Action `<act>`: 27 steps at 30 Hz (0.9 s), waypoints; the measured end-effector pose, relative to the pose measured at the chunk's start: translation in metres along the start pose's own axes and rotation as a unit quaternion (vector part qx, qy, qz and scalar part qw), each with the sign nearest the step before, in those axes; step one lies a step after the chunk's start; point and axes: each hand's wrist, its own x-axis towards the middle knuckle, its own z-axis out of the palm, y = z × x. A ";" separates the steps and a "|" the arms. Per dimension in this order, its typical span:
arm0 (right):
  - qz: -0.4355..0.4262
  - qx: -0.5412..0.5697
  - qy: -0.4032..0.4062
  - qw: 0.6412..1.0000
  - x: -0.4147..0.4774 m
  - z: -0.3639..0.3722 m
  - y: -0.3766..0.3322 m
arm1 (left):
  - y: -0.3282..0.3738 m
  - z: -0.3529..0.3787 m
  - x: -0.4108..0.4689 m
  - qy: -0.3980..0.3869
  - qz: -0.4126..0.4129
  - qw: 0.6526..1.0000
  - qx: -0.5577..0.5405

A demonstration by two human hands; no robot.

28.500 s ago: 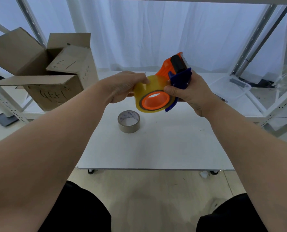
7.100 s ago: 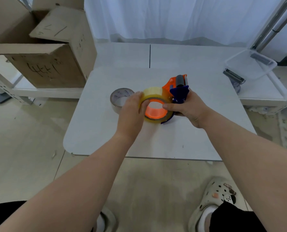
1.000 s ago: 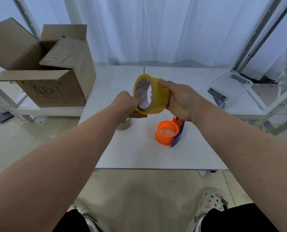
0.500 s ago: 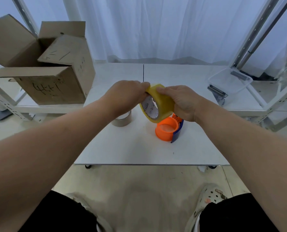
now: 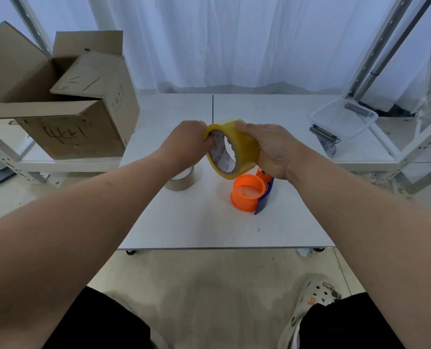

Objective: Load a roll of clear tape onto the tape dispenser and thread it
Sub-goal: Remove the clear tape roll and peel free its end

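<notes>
I hold a yellowish clear tape roll in the air above the white table, tilted so its printed cardboard core faces me. My left hand grips its left rim with fingers reaching into the core. My right hand grips its right side. Just below, the tape dispenser lies on its side on the table, its orange hub bare and facing up, with a blue blade guard at its right. The dispenser's handle is hidden behind my right hand.
A second, brownish tape roll lies flat on the table, partly behind my left wrist. An open cardboard box sits on a shelf at left. A clear plastic container rests at the back right, beside metal rack posts.
Since the oldest frames the roll has come off the dispenser, which now lies on the table. In the last second both hands lowered the roll toward the hub and turned it slightly.
</notes>
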 end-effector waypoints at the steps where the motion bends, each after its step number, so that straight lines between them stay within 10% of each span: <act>1: 0.000 0.003 -0.001 1.000 -0.001 0.000 0.000 | 0.000 0.000 0.000 -0.008 -0.010 1.000 -0.023; 23: -0.086 0.150 -0.037 0.984 -0.003 0.005 -0.014 | 0.022 -0.006 -0.006 -0.116 -0.255 0.787 -0.550; 27: -0.090 0.116 -0.038 0.988 -0.003 0.004 -0.013 | 0.018 -0.011 -0.004 -0.148 -0.252 0.854 -0.430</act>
